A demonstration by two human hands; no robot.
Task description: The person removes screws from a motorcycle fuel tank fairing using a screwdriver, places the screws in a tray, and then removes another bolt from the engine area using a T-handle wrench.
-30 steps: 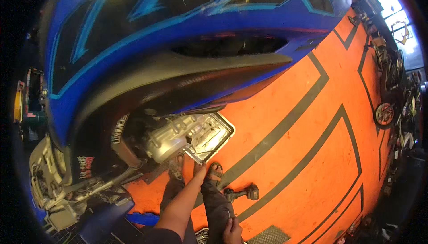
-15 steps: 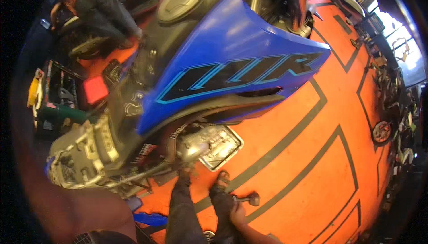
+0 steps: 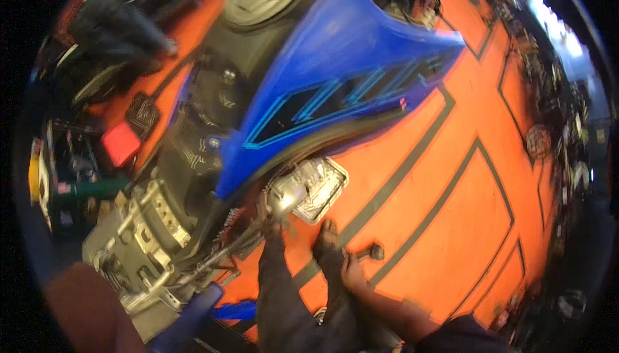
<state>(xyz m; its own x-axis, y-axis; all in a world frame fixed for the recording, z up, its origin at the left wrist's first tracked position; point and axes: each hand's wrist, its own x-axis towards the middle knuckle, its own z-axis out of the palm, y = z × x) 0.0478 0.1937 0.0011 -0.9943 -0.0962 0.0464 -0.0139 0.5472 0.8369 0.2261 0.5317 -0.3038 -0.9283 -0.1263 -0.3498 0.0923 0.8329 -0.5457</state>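
So our right hand is down by the shin, right at the near end of what looks like a cordless drill low over the orange floor. Too blurry to tell if the fingers are wrapped round it or just beside it; our left hand isn't visible. Main worry imo: a sloppy half-grip could drop it on our right foot. Swinging it carelessly toward the blue motorcycle might also knock the shiny tray by the engine.
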